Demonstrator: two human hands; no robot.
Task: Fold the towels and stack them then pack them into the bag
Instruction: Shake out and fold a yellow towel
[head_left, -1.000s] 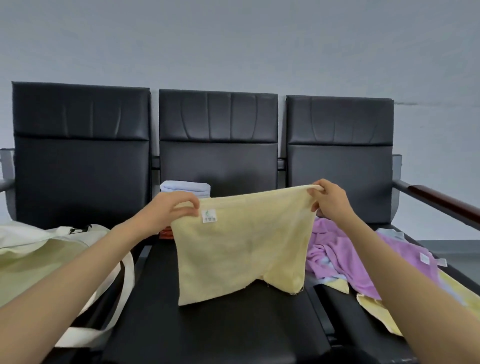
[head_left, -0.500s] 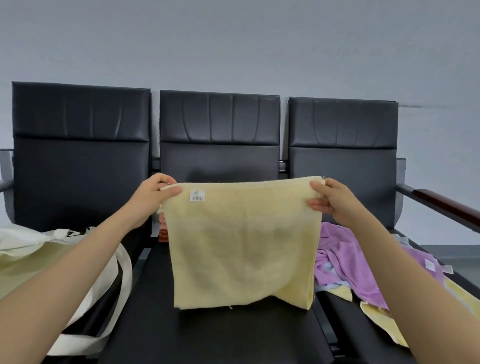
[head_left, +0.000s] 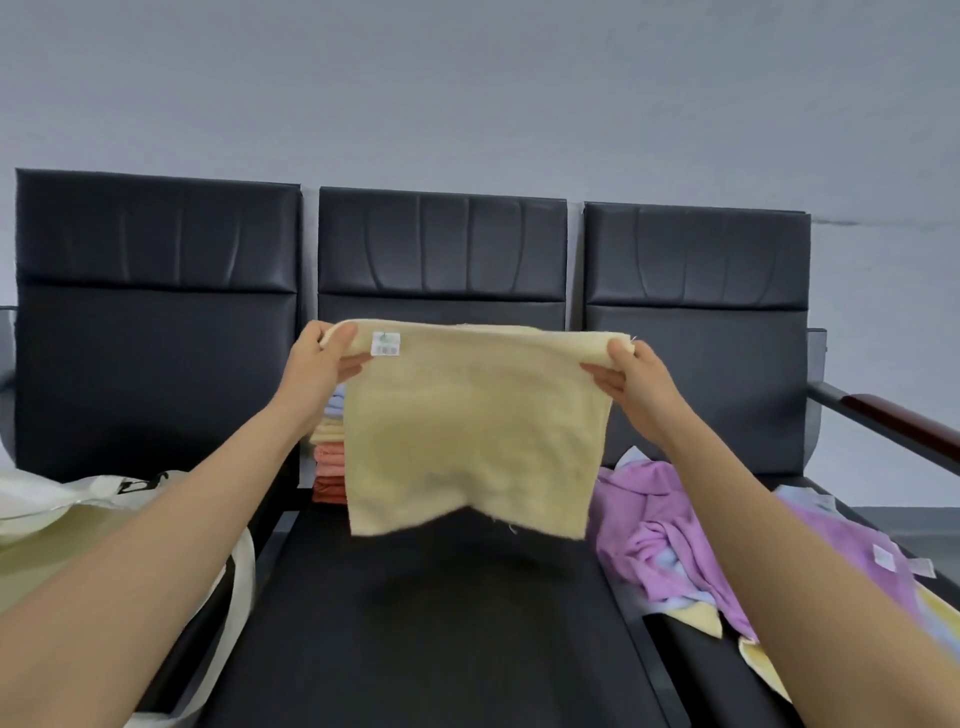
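bare forearms (head_left: 156, 561) (no sleeves)

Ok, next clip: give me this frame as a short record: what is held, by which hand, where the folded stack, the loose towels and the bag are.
held: yellow towel, hanging open above the middle seat, off the seat
left hand: grips the top left corner
right hand: grips the top right corner
label: near the top left corner
stack: folded towels at the back of the middle seat, partly hidden
loose towels: purple heap on the right seat, unfolded
bag: on the left seat, nothing packed that shows
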